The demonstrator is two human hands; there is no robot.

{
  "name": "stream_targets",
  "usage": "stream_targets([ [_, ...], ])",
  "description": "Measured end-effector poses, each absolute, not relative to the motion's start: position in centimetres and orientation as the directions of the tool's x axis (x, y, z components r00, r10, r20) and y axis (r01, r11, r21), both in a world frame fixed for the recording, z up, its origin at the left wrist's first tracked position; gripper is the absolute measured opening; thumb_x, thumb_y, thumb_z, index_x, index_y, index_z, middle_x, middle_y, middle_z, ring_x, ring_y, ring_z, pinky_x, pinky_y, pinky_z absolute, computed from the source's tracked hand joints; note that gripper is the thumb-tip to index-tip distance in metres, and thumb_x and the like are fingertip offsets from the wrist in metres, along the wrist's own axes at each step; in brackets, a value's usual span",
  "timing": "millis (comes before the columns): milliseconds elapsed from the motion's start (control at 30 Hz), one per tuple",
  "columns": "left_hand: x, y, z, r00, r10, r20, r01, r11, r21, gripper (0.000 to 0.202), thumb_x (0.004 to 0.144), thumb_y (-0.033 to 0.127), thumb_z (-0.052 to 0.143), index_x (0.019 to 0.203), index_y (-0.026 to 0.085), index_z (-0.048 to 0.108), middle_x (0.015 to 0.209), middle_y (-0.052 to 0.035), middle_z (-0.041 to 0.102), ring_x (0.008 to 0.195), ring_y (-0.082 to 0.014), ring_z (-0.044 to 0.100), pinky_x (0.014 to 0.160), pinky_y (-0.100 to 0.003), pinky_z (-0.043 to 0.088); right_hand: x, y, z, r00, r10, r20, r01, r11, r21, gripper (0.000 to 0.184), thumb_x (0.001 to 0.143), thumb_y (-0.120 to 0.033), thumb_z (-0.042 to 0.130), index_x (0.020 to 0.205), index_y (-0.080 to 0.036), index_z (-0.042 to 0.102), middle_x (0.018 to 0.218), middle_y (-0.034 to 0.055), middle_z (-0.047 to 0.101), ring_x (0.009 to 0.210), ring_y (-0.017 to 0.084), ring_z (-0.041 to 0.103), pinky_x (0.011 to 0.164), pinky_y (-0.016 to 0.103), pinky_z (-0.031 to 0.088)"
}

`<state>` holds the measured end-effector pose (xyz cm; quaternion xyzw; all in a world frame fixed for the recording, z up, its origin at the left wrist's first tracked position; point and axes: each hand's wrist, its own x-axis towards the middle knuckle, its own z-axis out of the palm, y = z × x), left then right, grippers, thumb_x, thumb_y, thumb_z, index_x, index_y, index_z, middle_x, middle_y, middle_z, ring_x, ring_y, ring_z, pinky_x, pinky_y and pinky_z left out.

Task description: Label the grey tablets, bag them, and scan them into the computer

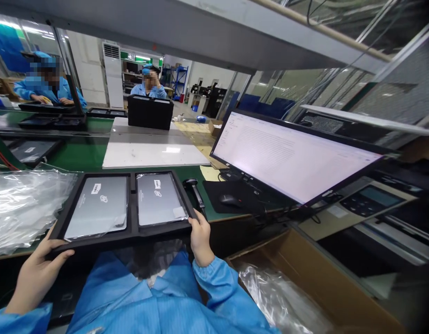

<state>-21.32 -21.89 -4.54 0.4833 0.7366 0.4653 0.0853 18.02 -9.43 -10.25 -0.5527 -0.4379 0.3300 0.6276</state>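
Note:
A black foam tray [132, 211] lies in front of me at the bench edge, gripped at both near corners. My left hand [38, 269] is closed on its near left corner, thumb toward the front side. My right hand [201, 234] pinches the right corner. Two flat grey tablets sit side by side in the tray's recesses, the left tablet [96, 211] and the right tablet [158, 204]. Each wears clear film and a small white label. Just beyond the tray's right side, a handheld barcode scanner [197, 195] lies on the bench.
Clear plastic bags [22, 208] are heaped at left. A monitor [291, 153] and a mouse [230, 200] stand at right, above a cardboard box [305, 260] with plastic bags. A black tray stack [151, 112] is on the white board [148, 153]. Two co-workers sit across; a shelf hangs overhead.

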Motion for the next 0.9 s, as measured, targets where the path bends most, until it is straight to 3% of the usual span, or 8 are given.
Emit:
stream_targets([
  [100,-21.4,-22.3,-4.8,-0.605,0.779,0.169,0.486,0.193,0.853,0.031,0.053,0.065,0.068,0.067,0.037,0.068,0.087,-0.0023,0.072,0.115,-0.0457,0.069,0.119,-0.059,0.043,18.0,-10.3,-11.2,0.376,0.904,0.206,0.137,0.166,-0.977,0.051,0.08,-0.04,0.059,0.121,-0.014,0.076,0.125,0.0137,0.077,0.122,0.034,0.068,0.107,0.046,0.053],
  [233,-21.9,-22.4,-5.9,-0.607,0.781,0.147,0.443,0.18,0.878,0.066,0.048,0.062,0.079,0.111,0.049,0.066,0.136,0.005,0.069,0.135,-0.0422,0.059,0.118,-0.055,0.047,18.2,-10.5,-12.5,0.381,0.888,0.258,0.221,0.184,-0.958,0.053,0.086,-0.041,0.054,0.129,-0.015,0.073,0.135,0.0155,0.072,0.131,0.034,0.064,0.113,0.05,0.05],
  [300,-21.8,-22.4,-6.6,-0.596,0.786,0.165,0.458,0.164,0.873,0.077,0.052,0.064,0.079,0.126,0.054,0.062,0.147,0.0071,0.062,0.142,-0.0395,0.054,0.119,-0.051,0.047,18.5,-10.3,-13.0,0.366,0.877,0.312,0.274,0.218,-0.936,0.054,0.089,-0.041,0.052,0.133,-0.015,0.071,0.15,0.0165,0.062,0.142,0.035,0.056,0.117,0.05,0.047],
  [367,-21.4,-22.4,-7.3,-0.595,0.784,0.177,0.462,0.154,0.873,0.08,0.054,0.066,0.078,0.131,0.056,0.062,0.147,0.0076,0.062,0.142,-0.0393,0.054,0.118,-0.05,0.048,19.1,-9.9,-13.2,0.347,0.865,0.362,0.32,0.254,-0.913,0.055,0.091,-0.041,0.051,0.135,-0.016,0.07,0.159,0.0164,0.054,0.149,0.035,0.049,0.119,0.05,0.044],
  [433,-20.7,-22.2,-7.8,-0.593,0.782,0.193,0.465,0.137,0.875,0.082,0.057,0.065,0.079,0.136,0.054,0.061,0.149,0.0067,0.061,0.14,-0.0395,0.055,0.117,-0.05,0.048,19.9,-9.4,-13.0,0.34,0.865,0.369,0.325,0.26,-0.909,0.055,0.091,-0.041,0.051,0.135,-0.016,0.07,0.153,0.0168,0.06,0.143,0.035,0.055,0.117,0.05,0.045],
  [633,-19.0,-20.3,-7.5,-0.57,0.804,0.17,0.45,0.132,0.883,0.093,0.058,0.059,0.081,0.144,0.031,0.06,0.148,-0.0088,0.063,0.136,-0.0428,0.06,0.119,-0.054,0.047,20.9,-8.0,-11.9,0.42,0.828,0.37,0.335,0.238,-0.912,0.051,0.086,-0.045,0.053,0.122,-0.014,0.073,0.124,0.0152,0.075,0.124,0.033,0.064,0.109,0.049,0.048],
  [800,-19.0,-20.3,-7.6,-0.53,0.836,0.141,0.434,0.124,0.892,0.097,0.056,0.06,0.086,0.144,0.03,0.058,0.153,-0.0106,0.058,0.141,-0.0424,0.055,0.122,-0.056,0.043,21.6,-8.2,-11.2,0.365,0.83,0.422,0.391,0.275,-0.879,0.049,0.087,-0.045,0.055,0.121,-0.014,0.07,0.128,0.0178,0.072,0.121,0.032,0.066,0.107,0.05,0.05],
  [900,-20.0,-20.4,-7.4,-0.487,0.853,0.187,0.344,-0.01,0.939,0.101,0.058,0.066,0.088,0.145,0.03,0.052,0.159,-0.0128,0.052,0.145,-0.0389,0.052,0.121,-0.053,0.045,24.1,-6.8,-9.5,0.442,0.741,0.505,0.433,0.317,-0.844,0.046,0.088,-0.047,0.059,0.118,-0.014,0.069,0.127,0.019,0.071,0.117,0.031,0.069,0.104,0.049,0.052],
])
